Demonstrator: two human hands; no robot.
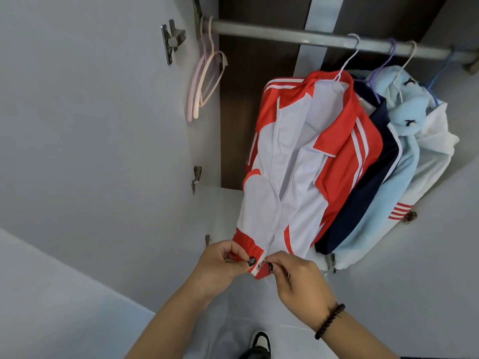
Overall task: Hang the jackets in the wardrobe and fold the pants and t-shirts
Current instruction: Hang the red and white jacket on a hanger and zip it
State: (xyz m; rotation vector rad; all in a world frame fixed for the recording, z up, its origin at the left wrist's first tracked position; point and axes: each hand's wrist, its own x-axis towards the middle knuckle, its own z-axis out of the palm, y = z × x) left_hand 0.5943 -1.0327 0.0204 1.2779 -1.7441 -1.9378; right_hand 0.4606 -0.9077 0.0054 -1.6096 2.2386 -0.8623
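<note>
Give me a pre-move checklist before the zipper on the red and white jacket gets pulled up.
1. Red and white jacket hung on rail: ok.
2. Left hand pinching the left hem: ok.
3. Right hand at the zipper pull: ok.
4. Zipper halves engaged: cannot tell.
5. Front closed: not ok, open.
6. Navy jacket clear of the zip line: ok.
</note>
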